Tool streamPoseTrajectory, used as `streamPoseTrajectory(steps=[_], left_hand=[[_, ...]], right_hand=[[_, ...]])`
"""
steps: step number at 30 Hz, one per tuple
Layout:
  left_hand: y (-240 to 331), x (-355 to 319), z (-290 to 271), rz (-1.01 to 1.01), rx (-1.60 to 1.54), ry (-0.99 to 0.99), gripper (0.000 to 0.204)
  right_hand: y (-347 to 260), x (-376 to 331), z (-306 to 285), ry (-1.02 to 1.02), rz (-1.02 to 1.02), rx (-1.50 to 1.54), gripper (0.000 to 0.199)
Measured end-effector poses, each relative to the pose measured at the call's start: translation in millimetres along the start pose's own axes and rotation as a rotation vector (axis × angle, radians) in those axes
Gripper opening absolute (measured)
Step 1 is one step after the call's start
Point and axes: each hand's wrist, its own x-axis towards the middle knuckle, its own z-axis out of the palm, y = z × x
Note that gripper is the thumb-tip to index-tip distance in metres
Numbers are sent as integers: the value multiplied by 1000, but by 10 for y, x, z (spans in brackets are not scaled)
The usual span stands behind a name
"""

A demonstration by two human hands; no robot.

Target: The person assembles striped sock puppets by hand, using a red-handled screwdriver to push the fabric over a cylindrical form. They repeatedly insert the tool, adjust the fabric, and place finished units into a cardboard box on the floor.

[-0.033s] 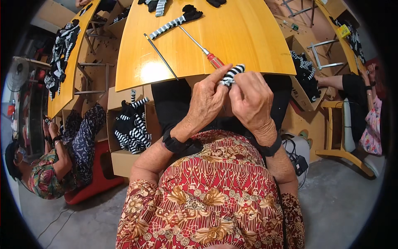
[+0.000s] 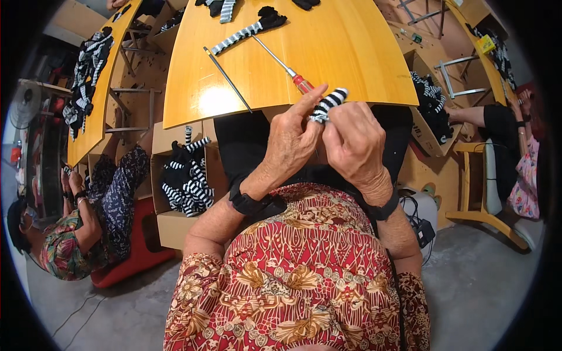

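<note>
Just off the table's near edge, my two hands meet at a small black-and-white striped knit tube (image 2: 331,103). My left hand (image 2: 290,136) holds its lower end by the thumb, with the index finger stretched along its side. Curled fingers of my right hand (image 2: 356,139) pinch the same end from the right; the fingertips are partly hidden. Beyond my left index finger lies a screwdriver (image 2: 301,82) with a red handle. A thin dark rod (image 2: 229,82) rests to its left, and a striped knit piece with a black end (image 2: 239,38) lies farther back.
My yellow wooden table (image 2: 345,47) has more knit pieces (image 2: 226,9) at its far edge. Cardboard boxes of striped knitwear stand at left (image 2: 187,175) and right (image 2: 430,96). Co-workers sit on both sides, one in a floral shirt (image 2: 67,251) at left.
The striped tube's free end has risen slightly and shows a little more above my fingers. Both hands stay in nearly the same place.
</note>
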Motion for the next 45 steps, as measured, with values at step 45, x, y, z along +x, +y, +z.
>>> streamPoseTrajectory(steps=[45], left_hand=[[-337, 41, -520, -466, -1173, 250, 38]], right_hand=[[448, 276, 697, -284, 10, -117, 38]])
